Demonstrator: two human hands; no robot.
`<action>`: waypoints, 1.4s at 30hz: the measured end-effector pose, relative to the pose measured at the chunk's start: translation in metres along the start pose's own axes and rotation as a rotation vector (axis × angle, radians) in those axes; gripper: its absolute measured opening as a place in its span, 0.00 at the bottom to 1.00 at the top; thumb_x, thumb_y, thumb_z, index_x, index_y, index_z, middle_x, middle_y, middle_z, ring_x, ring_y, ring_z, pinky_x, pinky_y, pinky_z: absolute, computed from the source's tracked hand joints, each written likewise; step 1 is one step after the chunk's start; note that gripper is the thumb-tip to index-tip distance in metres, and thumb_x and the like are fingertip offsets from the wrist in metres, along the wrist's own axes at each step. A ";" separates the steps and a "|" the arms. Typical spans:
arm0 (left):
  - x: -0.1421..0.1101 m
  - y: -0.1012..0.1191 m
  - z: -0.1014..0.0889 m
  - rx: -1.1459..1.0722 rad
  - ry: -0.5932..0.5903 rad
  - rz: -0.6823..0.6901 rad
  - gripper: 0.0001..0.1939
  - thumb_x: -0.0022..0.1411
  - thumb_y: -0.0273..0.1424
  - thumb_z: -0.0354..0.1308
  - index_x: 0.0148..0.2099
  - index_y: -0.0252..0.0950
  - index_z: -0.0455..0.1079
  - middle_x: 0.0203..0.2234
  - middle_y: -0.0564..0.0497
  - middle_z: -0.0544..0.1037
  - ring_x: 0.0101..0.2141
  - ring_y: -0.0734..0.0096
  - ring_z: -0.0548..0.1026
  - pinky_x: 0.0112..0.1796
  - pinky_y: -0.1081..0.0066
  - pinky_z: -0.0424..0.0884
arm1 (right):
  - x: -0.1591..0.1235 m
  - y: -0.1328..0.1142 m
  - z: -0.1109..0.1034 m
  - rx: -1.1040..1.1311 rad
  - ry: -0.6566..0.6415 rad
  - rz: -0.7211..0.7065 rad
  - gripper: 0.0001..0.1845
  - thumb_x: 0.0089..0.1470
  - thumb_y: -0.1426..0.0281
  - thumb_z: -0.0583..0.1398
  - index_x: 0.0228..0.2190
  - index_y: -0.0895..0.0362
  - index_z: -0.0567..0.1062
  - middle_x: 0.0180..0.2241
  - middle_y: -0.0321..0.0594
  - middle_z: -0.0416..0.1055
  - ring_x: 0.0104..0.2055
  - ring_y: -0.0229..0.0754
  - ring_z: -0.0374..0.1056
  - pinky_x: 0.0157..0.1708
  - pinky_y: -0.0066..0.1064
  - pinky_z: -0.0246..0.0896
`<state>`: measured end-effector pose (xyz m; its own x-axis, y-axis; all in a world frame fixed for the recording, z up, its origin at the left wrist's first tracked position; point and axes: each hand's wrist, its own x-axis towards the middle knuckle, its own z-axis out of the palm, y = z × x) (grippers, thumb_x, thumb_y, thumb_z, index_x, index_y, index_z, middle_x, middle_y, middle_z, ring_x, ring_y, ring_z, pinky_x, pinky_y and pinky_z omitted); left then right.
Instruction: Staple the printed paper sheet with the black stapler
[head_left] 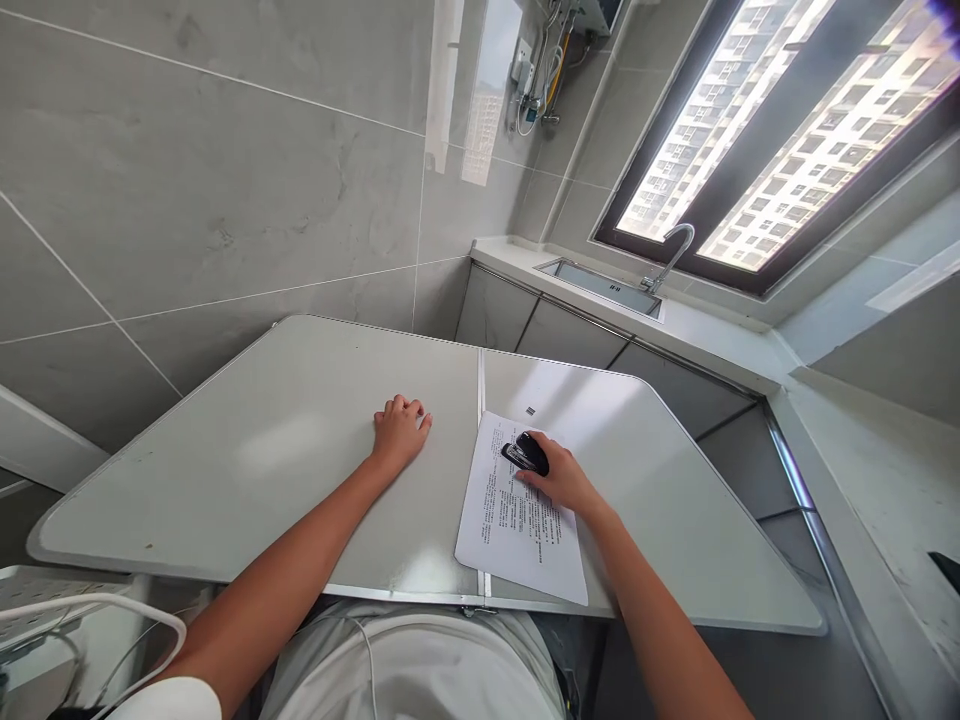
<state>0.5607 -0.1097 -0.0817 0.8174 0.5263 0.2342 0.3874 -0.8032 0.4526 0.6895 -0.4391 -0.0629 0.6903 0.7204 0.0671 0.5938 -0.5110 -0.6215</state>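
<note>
Table (262, 470) below, right hand (559, 475) grips black stapler (526, 454).

Consisted of a pale table (225, 480) with rounded corners and a metal strip (481, 380); bore a sheet of printed paper (510, 515), partly over the strip, near a small dark mark (530, 411).

paper print (525, 515): too small to read; stapler (517, 456): partly behind right fingers (546, 445); window (731, 170): cut off

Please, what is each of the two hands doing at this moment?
Left hand: empty, resting on the table, fingers curled.
Right hand: closed on the black stapler, over the paper.
</note>
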 end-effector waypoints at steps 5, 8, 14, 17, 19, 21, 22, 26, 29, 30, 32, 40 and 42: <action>0.001 -0.001 -0.006 -0.063 0.026 -0.028 0.16 0.74 0.41 0.47 0.44 0.40 0.74 0.45 0.42 0.72 0.47 0.54 0.72 0.48 0.55 0.66 | 0.034 0.033 -0.012 0.244 0.320 -0.065 0.23 0.69 0.54 0.48 0.47 0.52 0.76 0.49 0.45 0.76 0.53 0.51 0.72 0.50 0.44 0.71; 0.002 -0.003 -0.006 -0.092 0.029 -0.035 0.16 0.74 0.39 0.45 0.44 0.40 0.74 0.44 0.43 0.72 0.47 0.55 0.72 0.48 0.56 0.66 | 0.059 0.055 -0.003 -0.038 0.360 -0.109 0.20 0.66 0.56 0.52 0.47 0.53 0.76 0.56 0.47 0.74 0.60 0.52 0.67 0.60 0.49 0.65; 0.007 -0.010 -0.008 -0.414 -0.001 -0.082 0.15 0.71 0.37 0.47 0.38 0.39 0.73 0.41 0.45 0.74 0.40 0.62 0.74 0.44 0.63 0.69 | 0.082 0.069 0.024 -0.295 0.088 -0.087 0.27 0.67 0.59 0.52 0.63 0.54 0.68 0.71 0.50 0.54 0.74 0.56 0.50 0.71 0.57 0.46; 0.016 -0.023 -0.020 -0.577 -0.042 -0.128 0.17 0.69 0.40 0.48 0.36 0.39 0.74 0.38 0.47 0.77 0.37 0.63 0.74 0.38 0.65 0.69 | 0.085 0.056 0.037 -0.385 0.034 -0.038 0.30 0.70 0.61 0.48 0.69 0.55 0.60 0.73 0.50 0.49 0.76 0.56 0.42 0.71 0.61 0.37; 0.022 -0.036 -0.033 -0.644 -0.082 -0.108 0.18 0.68 0.43 0.50 0.34 0.39 0.74 0.34 0.48 0.77 0.35 0.63 0.73 0.35 0.67 0.68 | 0.091 0.040 0.047 -0.415 -0.009 -0.058 0.32 0.72 0.60 0.46 0.72 0.54 0.53 0.74 0.48 0.45 0.77 0.54 0.38 0.72 0.60 0.33; 0.027 -0.053 -0.045 -0.719 -0.144 -0.032 0.19 0.67 0.45 0.53 0.31 0.38 0.73 0.31 0.48 0.76 0.33 0.66 0.72 0.34 0.69 0.68 | 0.100 0.023 0.057 -0.396 -0.043 -0.115 0.33 0.72 0.60 0.45 0.73 0.54 0.49 0.74 0.46 0.44 0.77 0.51 0.35 0.73 0.59 0.31; 0.029 -0.062 -0.051 -0.785 -0.176 -0.012 0.18 0.66 0.45 0.55 0.30 0.38 0.73 0.30 0.49 0.75 0.32 0.67 0.71 0.34 0.69 0.68 | 0.105 0.015 0.061 -0.383 -0.057 -0.135 0.33 0.72 0.60 0.45 0.73 0.54 0.49 0.74 0.45 0.44 0.77 0.51 0.35 0.73 0.58 0.31; 0.032 -0.093 -0.062 -1.156 -0.164 -0.114 0.15 0.62 0.43 0.60 0.32 0.37 0.70 0.28 0.52 0.70 0.27 0.73 0.67 0.30 0.71 0.66 | 0.119 -0.002 0.068 -0.322 -0.080 -0.160 0.32 0.73 0.60 0.45 0.73 0.57 0.51 0.74 0.48 0.45 0.76 0.49 0.39 0.73 0.51 0.35; 0.033 -0.103 -0.060 -1.209 -0.058 -0.152 0.13 0.61 0.41 0.61 0.33 0.37 0.67 0.27 0.53 0.66 0.26 0.75 0.64 0.28 0.72 0.64 | 0.118 -0.002 0.066 -0.282 -0.064 -0.158 0.32 0.73 0.60 0.43 0.72 0.58 0.52 0.74 0.48 0.46 0.76 0.47 0.41 0.74 0.47 0.35; 0.033 -0.102 -0.058 -1.168 -0.040 -0.144 0.13 0.61 0.41 0.60 0.33 0.37 0.67 0.28 0.53 0.67 0.26 0.75 0.64 0.28 0.73 0.64 | 0.116 -0.001 0.065 -0.276 -0.064 -0.153 0.32 0.73 0.60 0.44 0.72 0.58 0.52 0.74 0.47 0.47 0.76 0.47 0.40 0.74 0.47 0.35; 0.030 -0.094 -0.052 -1.063 -0.037 -0.122 0.13 0.62 0.41 0.58 0.33 0.37 0.67 0.28 0.53 0.68 0.27 0.74 0.65 0.29 0.72 0.65 | 0.111 0.000 0.062 -0.268 -0.082 -0.159 0.32 0.73 0.61 0.44 0.72 0.58 0.53 0.74 0.46 0.47 0.76 0.47 0.40 0.74 0.48 0.34; -0.012 -0.005 -0.030 -0.446 -0.299 0.445 0.13 0.70 0.38 0.51 0.45 0.42 0.76 0.46 0.48 0.78 0.47 0.61 0.74 0.53 0.60 0.69 | 0.097 -0.010 0.052 -0.178 -0.159 -0.370 0.28 0.73 0.64 0.46 0.70 0.51 0.58 0.72 0.41 0.52 0.76 0.44 0.44 0.74 0.50 0.35; -0.014 0.005 -0.029 -0.384 -0.326 0.511 0.12 0.70 0.37 0.52 0.47 0.43 0.77 0.48 0.47 0.78 0.49 0.60 0.74 0.56 0.59 0.67 | 0.101 -0.016 0.055 -0.170 -0.192 -0.432 0.27 0.73 0.65 0.47 0.69 0.49 0.61 0.72 0.39 0.53 0.75 0.44 0.46 0.74 0.49 0.37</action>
<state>0.5393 -0.1131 -0.0573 0.9655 -0.0479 0.2561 -0.2063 -0.7407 0.6394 0.7273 -0.3325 -0.0896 0.2876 0.9481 0.1355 0.8785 -0.2048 -0.4316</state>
